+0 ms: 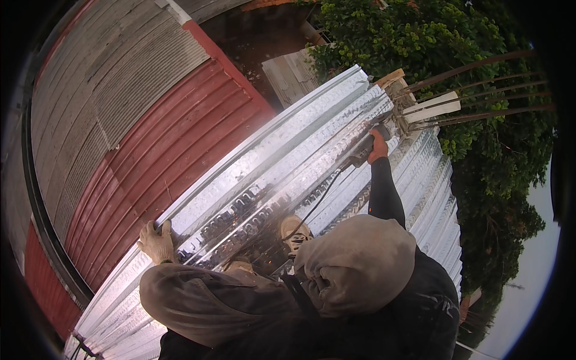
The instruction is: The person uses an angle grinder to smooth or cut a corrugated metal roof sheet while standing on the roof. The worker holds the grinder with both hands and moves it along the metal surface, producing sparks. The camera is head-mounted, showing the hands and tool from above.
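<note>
Left hand (157, 242): on corrugated sheet (258, 165), grip unclear
Right hand (378, 146): clamped on grinder (362, 150)
Ahead: rebar (510, 112), tree (498, 174)

Weathered grey corrugated sheeting (90, 102) adjoins the red ribbed roofing (162, 156) along its upper-left edge. Rusty rebar (492, 60) extends across leafy tree foliage (480, 144).

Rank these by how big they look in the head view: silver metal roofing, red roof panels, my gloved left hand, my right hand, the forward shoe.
Largest to smallest, visible parts only:
1. Silver metal roofing
2. Red roof panels
3. Gloved left hand and forward shoe: too alike to rank
4. Right hand
</note>
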The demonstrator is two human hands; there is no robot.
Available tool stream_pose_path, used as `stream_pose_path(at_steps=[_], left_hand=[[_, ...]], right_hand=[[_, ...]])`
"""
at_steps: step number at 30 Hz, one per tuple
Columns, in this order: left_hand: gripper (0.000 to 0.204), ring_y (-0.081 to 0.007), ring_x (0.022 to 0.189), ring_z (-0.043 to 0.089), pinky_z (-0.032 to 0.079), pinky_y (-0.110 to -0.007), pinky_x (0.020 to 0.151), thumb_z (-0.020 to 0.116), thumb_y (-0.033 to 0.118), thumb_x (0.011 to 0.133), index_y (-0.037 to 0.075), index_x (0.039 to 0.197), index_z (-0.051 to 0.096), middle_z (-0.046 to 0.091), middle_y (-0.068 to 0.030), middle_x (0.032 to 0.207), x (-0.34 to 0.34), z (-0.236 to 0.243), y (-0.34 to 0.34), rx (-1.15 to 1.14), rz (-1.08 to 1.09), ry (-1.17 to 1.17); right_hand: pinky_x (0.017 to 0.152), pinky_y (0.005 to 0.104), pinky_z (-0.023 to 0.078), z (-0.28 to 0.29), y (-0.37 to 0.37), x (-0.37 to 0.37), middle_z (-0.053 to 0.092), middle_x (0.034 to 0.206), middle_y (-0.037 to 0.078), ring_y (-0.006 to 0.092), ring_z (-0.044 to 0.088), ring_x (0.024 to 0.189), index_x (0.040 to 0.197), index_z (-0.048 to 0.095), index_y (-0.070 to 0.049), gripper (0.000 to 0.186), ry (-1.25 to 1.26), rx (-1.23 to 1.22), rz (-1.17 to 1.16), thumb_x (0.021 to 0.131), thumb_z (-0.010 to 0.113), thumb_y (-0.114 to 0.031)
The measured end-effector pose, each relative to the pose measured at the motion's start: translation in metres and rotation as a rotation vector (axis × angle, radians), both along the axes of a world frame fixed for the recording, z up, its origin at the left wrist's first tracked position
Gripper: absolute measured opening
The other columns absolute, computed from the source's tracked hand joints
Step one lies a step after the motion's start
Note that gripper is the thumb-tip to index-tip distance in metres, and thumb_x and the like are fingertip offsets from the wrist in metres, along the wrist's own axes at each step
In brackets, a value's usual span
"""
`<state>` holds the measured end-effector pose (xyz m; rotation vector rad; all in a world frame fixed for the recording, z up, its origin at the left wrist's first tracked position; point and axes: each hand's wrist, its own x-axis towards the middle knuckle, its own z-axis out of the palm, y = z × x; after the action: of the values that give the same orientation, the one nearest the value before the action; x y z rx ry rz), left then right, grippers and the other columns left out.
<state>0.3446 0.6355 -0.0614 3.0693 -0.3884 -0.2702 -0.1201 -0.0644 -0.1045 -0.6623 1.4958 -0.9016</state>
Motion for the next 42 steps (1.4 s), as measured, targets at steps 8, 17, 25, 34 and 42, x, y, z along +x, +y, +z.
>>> stream_pose_path(at_steps=[8, 17, 25, 34, 42], left_hand=[[0.063, -0.0303, 0.147, 0.058, 0.034, -0.058, 0.127, 0.079, 0.057, 0.096, 0.012, 0.139, 0.075, 0.071, -0.0084, 0.149, 0.000, 0.009, 0.003, 0.012, 0.031, 0.015], [0.062, -0.0293, 0.147, 0.058, 0.036, -0.057, 0.125, 0.080, 0.057, 0.095, 0.012, 0.139, 0.075, 0.072, -0.0076, 0.148, 0.001, -0.002, -0.003, -0.001, 0.005, 0.028], [0.063, -0.0300, 0.147, 0.058, 0.036, -0.057, 0.124, 0.080, 0.057, 0.095, 0.013, 0.139, 0.075, 0.072, -0.0086, 0.148, 0.001, -0.001, 0.003, 0.003, -0.002, -0.002], [0.063, -0.0301, 0.148, 0.058, 0.036, -0.057, 0.124, 0.079, 0.057, 0.096, 0.013, 0.140, 0.075, 0.071, -0.0092, 0.150, 0.001, 0.000, -0.003, 0.024, 0.014, 0.040], [0.065, -0.0316, 0.150, 0.056, 0.034, -0.059, 0.126, 0.078, 0.059, 0.096, 0.012, 0.141, 0.074, 0.070, -0.0102, 0.151, 0.001, 0.003, -0.001, 0.008, 0.018, 0.049]], right_hand=[[0.085, 0.0493, 0.045, 0.014, 0.020, 0.019, 0.064, 0.141, 0.013, 0.0299, 0.062, 0.119, 0.135, 0.073, -0.002, 0.055, -0.012, 0.049, 0.002, 0.090, 0.092, -0.029], [0.084, 0.0486, 0.043, 0.017, 0.005, 0.004, 0.063, 0.143, 0.014, 0.0324, 0.061, 0.122, 0.136, 0.071, -0.001, 0.057, 0.036, 0.035, -0.040, 0.090, 0.092, -0.027], [0.079, 0.0445, 0.039, 0.034, 0.022, 0.025, 0.069, 0.127, 0.012, 0.0309, 0.065, 0.105, 0.126, 0.075, -0.001, 0.046, 0.068, -0.002, -0.083, 0.090, 0.092, -0.025], [0.083, 0.0536, 0.048, 0.023, 0.013, 0.010, 0.070, 0.122, 0.008, 0.0300, 0.065, 0.103, 0.117, 0.078, -0.003, 0.042, -0.030, -0.001, -0.039, 0.086, 0.094, -0.025], [0.082, 0.0521, 0.052, 0.021, 0.016, 0.016, 0.069, 0.122, 0.008, 0.0293, 0.067, 0.103, 0.123, 0.075, -0.008, 0.042, 0.075, 0.038, -0.051, 0.090, 0.090, -0.029]])
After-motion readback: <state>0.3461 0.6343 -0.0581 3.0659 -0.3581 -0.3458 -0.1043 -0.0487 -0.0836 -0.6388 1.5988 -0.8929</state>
